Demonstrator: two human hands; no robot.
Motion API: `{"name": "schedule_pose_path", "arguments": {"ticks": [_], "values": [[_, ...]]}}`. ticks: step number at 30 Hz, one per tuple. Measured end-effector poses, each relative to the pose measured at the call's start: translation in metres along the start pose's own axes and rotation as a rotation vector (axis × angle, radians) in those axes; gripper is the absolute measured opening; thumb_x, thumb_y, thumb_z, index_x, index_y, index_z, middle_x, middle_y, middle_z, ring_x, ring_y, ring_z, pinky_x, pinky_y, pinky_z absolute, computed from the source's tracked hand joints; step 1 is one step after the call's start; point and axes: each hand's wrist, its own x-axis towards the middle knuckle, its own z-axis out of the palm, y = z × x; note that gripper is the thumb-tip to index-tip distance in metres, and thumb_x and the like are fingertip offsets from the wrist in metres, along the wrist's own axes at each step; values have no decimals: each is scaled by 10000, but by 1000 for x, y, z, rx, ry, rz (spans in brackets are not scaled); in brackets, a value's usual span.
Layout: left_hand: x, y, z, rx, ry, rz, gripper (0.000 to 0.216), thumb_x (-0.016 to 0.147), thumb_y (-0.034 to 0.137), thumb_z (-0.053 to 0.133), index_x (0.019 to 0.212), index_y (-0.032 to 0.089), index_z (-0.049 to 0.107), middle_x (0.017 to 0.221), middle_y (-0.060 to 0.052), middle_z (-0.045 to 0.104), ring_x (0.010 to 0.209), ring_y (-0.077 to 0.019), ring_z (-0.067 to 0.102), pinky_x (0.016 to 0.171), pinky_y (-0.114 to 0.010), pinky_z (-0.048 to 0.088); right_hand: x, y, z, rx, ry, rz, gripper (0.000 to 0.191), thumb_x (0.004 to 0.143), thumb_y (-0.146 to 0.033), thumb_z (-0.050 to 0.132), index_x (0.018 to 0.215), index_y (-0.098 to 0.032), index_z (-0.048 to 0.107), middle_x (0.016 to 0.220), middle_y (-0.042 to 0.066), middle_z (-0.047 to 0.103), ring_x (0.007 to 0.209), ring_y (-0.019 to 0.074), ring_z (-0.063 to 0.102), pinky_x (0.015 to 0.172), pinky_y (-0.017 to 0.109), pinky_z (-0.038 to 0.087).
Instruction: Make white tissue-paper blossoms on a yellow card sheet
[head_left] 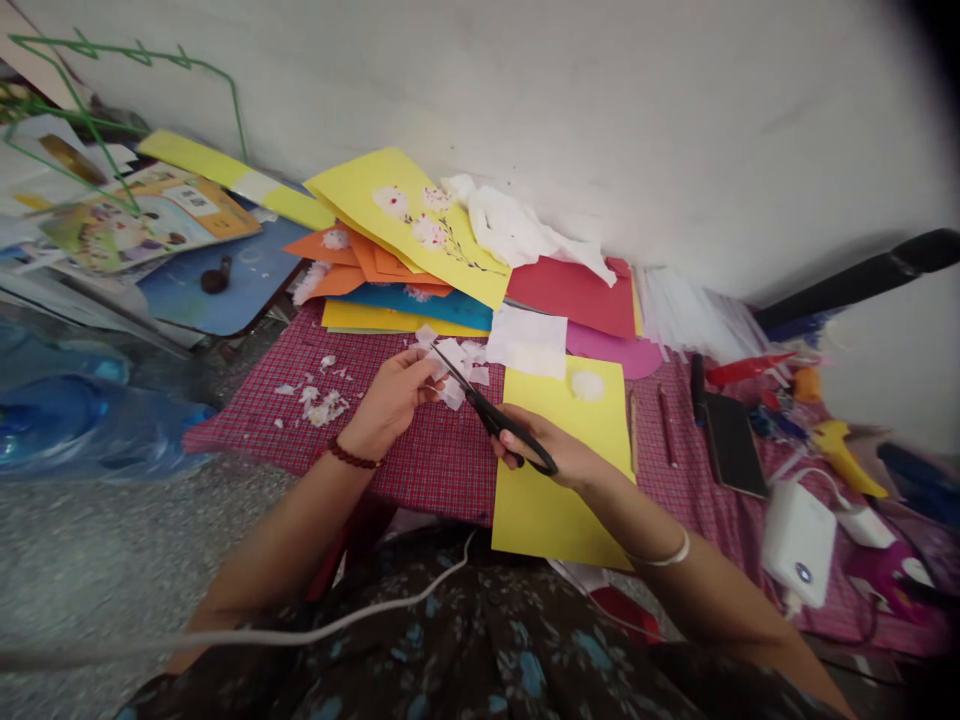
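Observation:
My left hand (390, 395) pinches a small piece of white tissue paper (456, 362) above the red checked cloth (420, 450). My right hand (559, 455) grips black-handled scissors (499, 415), fingers through the loops, the blades reaching up-left into the white paper. A yellow sheet (562, 500) lies under my right hand, with a white fluffy tissue ball (587, 385) near its top edge. White paper scraps (319, 400) are scattered left of my left hand.
Coloured paper sheets (409, 225) and crumpled white tissue (517, 230) are piled against the wall. Pencils (664, 420), a dark notebook (731, 440), a white power bank (799, 540) and tools lie right. Books (142, 220) and a blue plastic bag (67, 400) sit left. A white cable (360, 615) crosses my lap.

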Motion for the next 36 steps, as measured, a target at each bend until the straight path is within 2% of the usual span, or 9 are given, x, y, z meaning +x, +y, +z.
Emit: {"name": "schedule_pose_path", "arguments": {"ticks": [4, 9, 15, 19, 21, 25, 29, 33, 36], "values": [[3, 1, 2, 3, -2, 1, 222, 577, 202, 740, 691, 169, 553, 600, 26, 617, 513, -81, 569, 456, -175, 454, 2, 1, 0, 4, 18, -1, 488, 847, -625, 632, 927, -163, 498, 710, -31, 522, 508, 60, 452, 477, 220, 288], [9, 9, -3, 105, -3, 30, 175, 624, 196, 708, 657, 181, 537, 572, 32, 570, 491, -86, 539, 465, -197, 432, 3, 8, -9, 89, -94, -5, 597, 814, -705, 611, 1037, -157, 526, 822, 18, 579, 624, 99, 526, 553, 242, 366], [16, 21, -13, 516, 11, 350, 73, 717, 169, 620, 645, 176, 619, 607, 15, 570, 531, -94, 478, 502, -210, 360, -1, 22, -18, 350, -166, -3, 638, 822, -686, 618, 1191, -171, 548, 817, 20, 581, 651, 119, 504, 590, 251, 370], [21, 29, -18, 785, -110, 383, 210, 733, 167, 594, 881, 178, 743, 797, -26, 696, 625, -136, 534, 586, -238, 409, -12, 27, -19, 415, -141, -6, 594, 812, -670, 640, 1166, -197, 570, 787, 9, 573, 627, 121, 490, 583, 251, 359], [27, 34, -21, 873, -65, 428, 277, 732, 155, 589, 960, 175, 745, 831, -39, 705, 623, -143, 526, 617, -255, 422, -20, 30, -19, 422, -127, -13, 577, 824, -664, 630, 1144, -188, 578, 773, 4, 562, 611, 112, 483, 587, 251, 351], [45, 42, -24, 959, 84, 533, 190, 715, 129, 605, 854, 166, 728, 722, -37, 656, 637, -156, 520, 633, -269, 411, -41, 40, -16, 412, -66, -45, 552, 855, -649, 597, 1136, -174, 577, 783, 11, 547, 607, 114, 474, 586, 262, 341], [57, 38, -16, 847, 15, 426, 105, 668, 136, 639, 745, 178, 696, 656, -18, 612, 567, -137, 496, 566, -254, 389, -61, 55, -15, 362, -8, -94, 553, 879, -646, 557, 1168, -175, 574, 825, 29, 554, 614, 120, 476, 580, 272, 321], [58, 34, -5, 847, -108, 351, 152, 771, 304, 630, 697, 190, 698, 606, -30, 595, 507, -148, 494, 515, -264, 380, -75, 69, -14, 369, 60, -129, 557, 887, -636, 545, 1191, -172, 584, 815, 30, 554, 616, 126, 471, 579, 279, 317], [61, 39, -2, 1104, -73, 495, 229, 825, 308, 589, 640, 194, 662, 622, -48, 589, 600, -188, 542, 599, -289, 407, -80, 76, -13, 452, 88, -119, 566, 864, -641, 574, 1178, -170, 595, 801, 26, 554, 606, 126, 468, 574, 278, 323]]}}
